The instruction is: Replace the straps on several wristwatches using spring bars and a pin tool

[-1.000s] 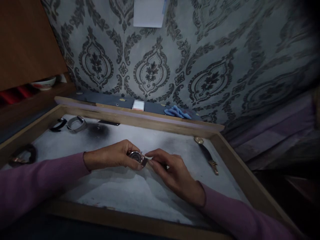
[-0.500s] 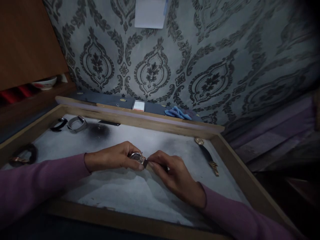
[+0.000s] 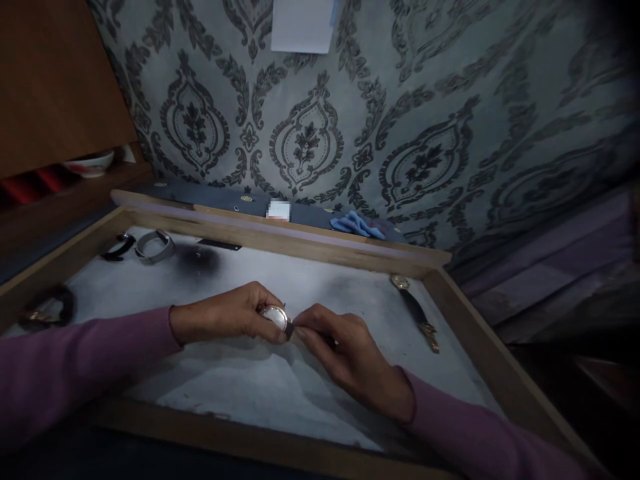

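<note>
The left hand (image 3: 240,313) grips a round watch (image 3: 274,316) by its case, thumb along the near side, fingers behind. Thumb and forefinger of the right hand (image 3: 345,343) pinch the end of the watch's short dark strap (image 3: 289,329); whether they also hold something small cannot be told.

The step in hand looks like close work on that strap. The next move seems to call for the left hand to brace the case while the right fingertips work finely, without twisting the strap.

The watch is held above a wooden tray (image 3: 477,333). Right of the watch lies another, black-strapped with gold-coloured ends (image 3: 414,310). Beyond it to the left are a grey band (image 3: 154,248) and a small black strap (image 3: 119,248); farther left, a dark looped strap (image 3: 47,309).
</note>
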### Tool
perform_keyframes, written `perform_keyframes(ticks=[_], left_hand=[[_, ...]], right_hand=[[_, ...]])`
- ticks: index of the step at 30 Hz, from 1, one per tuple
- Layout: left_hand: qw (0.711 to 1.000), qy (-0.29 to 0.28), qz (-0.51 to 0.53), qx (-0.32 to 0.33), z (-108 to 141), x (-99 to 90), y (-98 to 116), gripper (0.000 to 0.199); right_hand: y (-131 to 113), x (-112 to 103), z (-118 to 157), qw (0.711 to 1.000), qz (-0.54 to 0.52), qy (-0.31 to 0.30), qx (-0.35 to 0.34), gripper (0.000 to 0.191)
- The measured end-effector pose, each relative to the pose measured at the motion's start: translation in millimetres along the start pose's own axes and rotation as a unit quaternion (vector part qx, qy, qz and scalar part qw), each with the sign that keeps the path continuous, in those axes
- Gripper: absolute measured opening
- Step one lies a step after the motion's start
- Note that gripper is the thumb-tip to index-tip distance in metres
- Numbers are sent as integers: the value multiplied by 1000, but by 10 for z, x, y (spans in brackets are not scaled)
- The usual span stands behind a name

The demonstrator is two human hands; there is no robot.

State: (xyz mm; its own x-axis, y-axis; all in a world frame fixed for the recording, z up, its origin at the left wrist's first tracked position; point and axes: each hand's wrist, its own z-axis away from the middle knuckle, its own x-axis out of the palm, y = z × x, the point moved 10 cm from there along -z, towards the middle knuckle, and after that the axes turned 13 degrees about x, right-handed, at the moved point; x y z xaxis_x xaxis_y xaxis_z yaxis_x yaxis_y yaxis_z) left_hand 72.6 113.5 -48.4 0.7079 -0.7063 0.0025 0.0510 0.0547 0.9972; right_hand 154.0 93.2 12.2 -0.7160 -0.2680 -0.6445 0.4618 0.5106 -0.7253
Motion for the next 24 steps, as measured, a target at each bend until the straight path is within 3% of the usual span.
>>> perform_keyframes(ticks=[24], left_hand=[[999,1,-37,-14,15,12,7,20]], right_hand=[[18,1,-8,1000,-6,-10,15,13]])
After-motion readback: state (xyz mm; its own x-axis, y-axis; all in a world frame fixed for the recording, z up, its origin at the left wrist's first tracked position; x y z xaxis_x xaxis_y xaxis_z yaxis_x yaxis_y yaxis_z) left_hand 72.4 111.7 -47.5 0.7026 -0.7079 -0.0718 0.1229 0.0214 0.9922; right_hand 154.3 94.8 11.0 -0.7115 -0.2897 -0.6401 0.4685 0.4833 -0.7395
